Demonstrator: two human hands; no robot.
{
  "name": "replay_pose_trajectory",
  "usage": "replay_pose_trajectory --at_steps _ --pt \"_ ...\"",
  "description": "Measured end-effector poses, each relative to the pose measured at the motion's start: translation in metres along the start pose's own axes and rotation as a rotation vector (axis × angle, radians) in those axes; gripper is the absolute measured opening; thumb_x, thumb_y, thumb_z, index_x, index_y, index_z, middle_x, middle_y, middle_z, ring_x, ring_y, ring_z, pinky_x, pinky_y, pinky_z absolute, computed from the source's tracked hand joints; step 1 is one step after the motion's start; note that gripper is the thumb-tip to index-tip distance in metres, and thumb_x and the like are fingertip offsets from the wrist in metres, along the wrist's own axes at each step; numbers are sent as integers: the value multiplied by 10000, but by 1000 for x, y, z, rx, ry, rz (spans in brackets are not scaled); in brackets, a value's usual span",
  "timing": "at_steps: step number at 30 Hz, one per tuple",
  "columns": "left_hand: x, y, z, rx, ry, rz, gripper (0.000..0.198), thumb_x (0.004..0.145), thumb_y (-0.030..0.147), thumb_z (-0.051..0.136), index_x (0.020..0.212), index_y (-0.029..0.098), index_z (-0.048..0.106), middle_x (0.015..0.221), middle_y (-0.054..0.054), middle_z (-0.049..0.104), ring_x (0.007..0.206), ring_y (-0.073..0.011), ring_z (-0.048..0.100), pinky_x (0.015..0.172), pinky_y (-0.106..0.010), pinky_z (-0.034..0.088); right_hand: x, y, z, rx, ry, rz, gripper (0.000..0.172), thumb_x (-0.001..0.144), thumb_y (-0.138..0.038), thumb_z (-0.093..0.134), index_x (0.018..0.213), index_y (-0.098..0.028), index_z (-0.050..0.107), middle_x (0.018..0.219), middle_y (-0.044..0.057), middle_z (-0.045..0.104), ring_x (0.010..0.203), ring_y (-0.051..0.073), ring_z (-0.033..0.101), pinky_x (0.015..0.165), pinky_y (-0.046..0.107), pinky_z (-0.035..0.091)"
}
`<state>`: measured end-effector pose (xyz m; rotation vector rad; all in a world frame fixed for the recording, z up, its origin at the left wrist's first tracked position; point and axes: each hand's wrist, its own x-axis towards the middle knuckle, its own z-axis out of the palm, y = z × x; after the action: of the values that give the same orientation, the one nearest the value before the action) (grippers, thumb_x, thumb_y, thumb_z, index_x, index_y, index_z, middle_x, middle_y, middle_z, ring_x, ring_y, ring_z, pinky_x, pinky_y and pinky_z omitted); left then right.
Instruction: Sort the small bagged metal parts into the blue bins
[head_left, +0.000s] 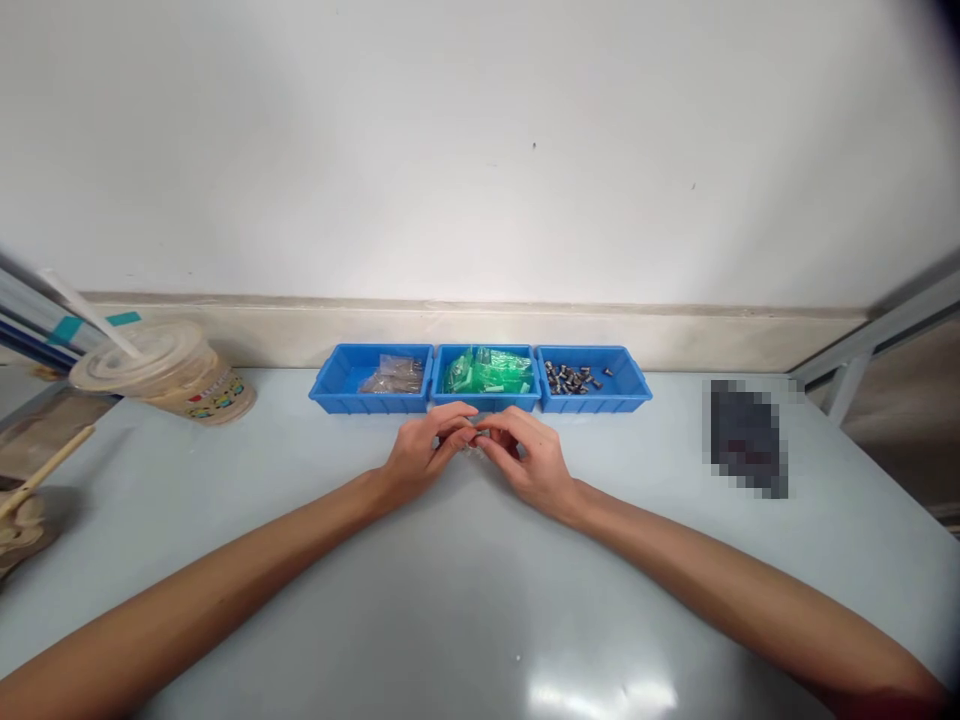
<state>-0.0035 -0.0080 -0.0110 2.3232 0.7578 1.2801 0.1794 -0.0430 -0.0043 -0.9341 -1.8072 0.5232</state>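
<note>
My left hand [425, 450] and my right hand [527, 457] meet in front of the middle blue bin [486, 403]. The fingertips of both are pinched together on a small clear plastic piece [472, 450], mostly hidden by the fingers. Green plastic packets [491, 371] fill the middle bin. In the left blue bin [371, 404] lie clear plastic bags [396, 374]. The right blue bin [596, 404] holds several small metal parts [571, 380].
A plastic drink cup [172, 370] with a straw stands at the left on the grey table [337, 620]. A wooden item [26, 520] is at the left edge. On the right lies a dark blurred object [746, 435]. A wall rises behind the bins.
</note>
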Motion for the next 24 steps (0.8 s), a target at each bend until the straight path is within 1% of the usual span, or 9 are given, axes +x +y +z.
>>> replay_pose_trajectory --at_steps 4,7,10,13,17,19,20,21,24 --pt "-1 0 0 -2 -24 -25 235 967 292 461 1180 199 496 760 13 703 675 -103 681 647 -196 537 -2 0 0 -4 -3 51 129 929 -273 518 942 -199 623 736 15 585 634 137 517 594 261 433" --pt "0 2 -2 37 -31 -61 218 965 300 459 1130 188 548 767 1 697 666 -105 675 613 -185 512 -3 0 0 -3 1 77 149 938 -280 494 891 -195 607 745 17 609 645 139 532 610 262 424" --pt "2 5 -4 112 9 -64 191 955 288 471 1023 180 613 807 -17 702 658 -104 661 619 -186 493 -3 -2 -1 -21 17 82 191 945 -286 477 833 -190 597 724 15 600 637 138 523 614 261 411" --pt "4 7 -6 113 70 -97 199 950 287 472 979 171 631 823 -28 691 647 -105 643 616 -191 485 3 -9 -6 -44 50 98 230 947 -295 471 776 -188 581 681 3 575 607 130 505 595 251 398" --pt "5 7 -5 85 127 -190 201 942 303 481 980 172 629 808 -22 665 578 -93 597 568 -195 458 24 -18 -26 -175 98 118 297 954 -308 450 705 -184 555 625 -12 546 561 118 474 565 238 362" --pt "6 7 -4 105 140 -218 186 932 296 496 970 174 631 760 -6 651 550 -89 577 549 -194 437 37 -19 -41 -339 54 120 368 945 -316 452 605 -186 506 552 -19 499 517 117 439 537 247 314" --pt "6 7 -4 120 146 -231 175 925 290 505 962 175 632 730 4 643 537 -88 567 540 -192 427 44 -18 -49 -421 5 146 373 940 -316 453 592 -188 500 537 -19 498 502 119 430 528 251 295" --pt "7 7 -3 136 153 -245 163 917 284 514 948 176 632 699 15 633 520 -84 552 531 -189 418 49 -16 -57 -501 -11 182 380 936 -320 452 581 -190 497 520 -16 495 487 122 422 518 256 277" --pt "9 7 -2 178 180 -270 139 897 266 530 899 177 636 590 49 566 457 -71 472 505 -182 393 62 -9 -77 -728 11 279 377 920 -334 467 574 -191 514 506 -2 523 470 133 431 511 266 245"
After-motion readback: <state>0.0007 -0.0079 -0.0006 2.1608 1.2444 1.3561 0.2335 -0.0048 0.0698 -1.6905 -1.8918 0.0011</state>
